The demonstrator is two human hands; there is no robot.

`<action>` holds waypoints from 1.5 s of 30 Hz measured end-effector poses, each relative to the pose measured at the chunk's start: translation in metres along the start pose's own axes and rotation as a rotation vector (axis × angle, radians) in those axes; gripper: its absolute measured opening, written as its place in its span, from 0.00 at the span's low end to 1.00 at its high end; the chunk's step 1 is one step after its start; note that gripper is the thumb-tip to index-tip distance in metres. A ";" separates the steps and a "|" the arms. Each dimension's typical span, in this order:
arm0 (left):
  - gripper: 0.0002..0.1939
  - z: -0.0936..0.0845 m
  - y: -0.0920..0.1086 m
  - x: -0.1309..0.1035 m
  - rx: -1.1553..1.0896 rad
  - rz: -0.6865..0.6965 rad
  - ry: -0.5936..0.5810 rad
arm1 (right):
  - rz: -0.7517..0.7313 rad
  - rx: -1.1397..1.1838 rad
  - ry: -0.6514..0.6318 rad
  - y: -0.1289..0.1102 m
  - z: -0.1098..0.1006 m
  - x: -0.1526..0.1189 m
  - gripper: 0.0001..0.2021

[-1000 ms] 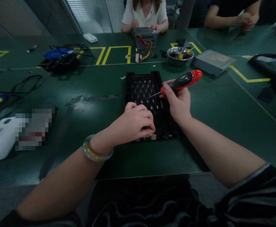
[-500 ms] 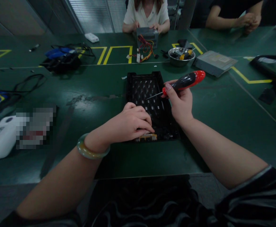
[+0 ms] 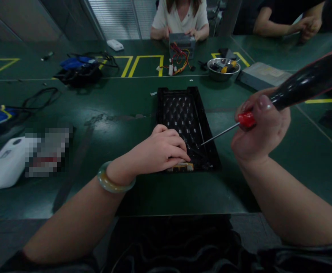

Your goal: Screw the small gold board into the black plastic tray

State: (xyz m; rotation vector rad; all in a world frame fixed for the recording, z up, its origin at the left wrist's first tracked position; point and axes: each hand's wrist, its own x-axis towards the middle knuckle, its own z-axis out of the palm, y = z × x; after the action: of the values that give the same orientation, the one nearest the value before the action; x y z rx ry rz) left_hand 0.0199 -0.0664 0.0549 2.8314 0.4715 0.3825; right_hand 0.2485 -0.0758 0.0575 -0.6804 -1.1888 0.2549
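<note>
A black plastic panel [image 3: 180, 108] with raised edges and a patterned inside lies on the green table. At its near end sits a small yellowish circuit board [image 3: 187, 167]. My left hand [image 3: 168, 149] rests over that end, fingers bent together and touching the board; what is under the fingers is hidden. Right of the panel, my right hand [image 3: 262, 127] is raised, closed round a screwdriver [image 3: 305, 83] with a black and red handle. The screwdriver's thin shaft slants down to the left, its tip over the panel's lower right part.
Across the green table [image 3: 120, 98], a person handles a grey metal box [image 3: 184, 41] with coloured wires. A metal bowl [image 3: 222, 77] of tools and a flat grey box [image 3: 264, 74] stand at the back right. Blue-and-black items [image 3: 79, 68] and a white device [image 3: 8, 163] lie left.
My right hand has moved right and nearer the camera with the screwdriver, whose tip has shifted toward the panel's near end. My left hand stays at the board. The view has shifted slightly.
</note>
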 end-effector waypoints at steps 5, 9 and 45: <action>0.09 -0.001 0.000 -0.001 0.011 -0.027 0.008 | -0.050 0.023 -0.251 -0.026 0.008 -0.012 0.08; 0.09 0.000 0.001 -0.001 0.016 -0.030 0.011 | -0.145 0.082 -0.447 -0.029 0.009 -0.019 0.15; 0.09 0.000 0.002 -0.001 0.024 -0.024 0.006 | 0.071 -0.127 -0.500 -0.023 0.003 -0.018 0.13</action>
State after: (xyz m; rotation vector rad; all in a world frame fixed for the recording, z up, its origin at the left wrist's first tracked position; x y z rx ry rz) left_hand 0.0197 -0.0684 0.0548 2.8456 0.5138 0.3837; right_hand 0.2356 -0.1020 0.0582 -0.7971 -1.6702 0.4288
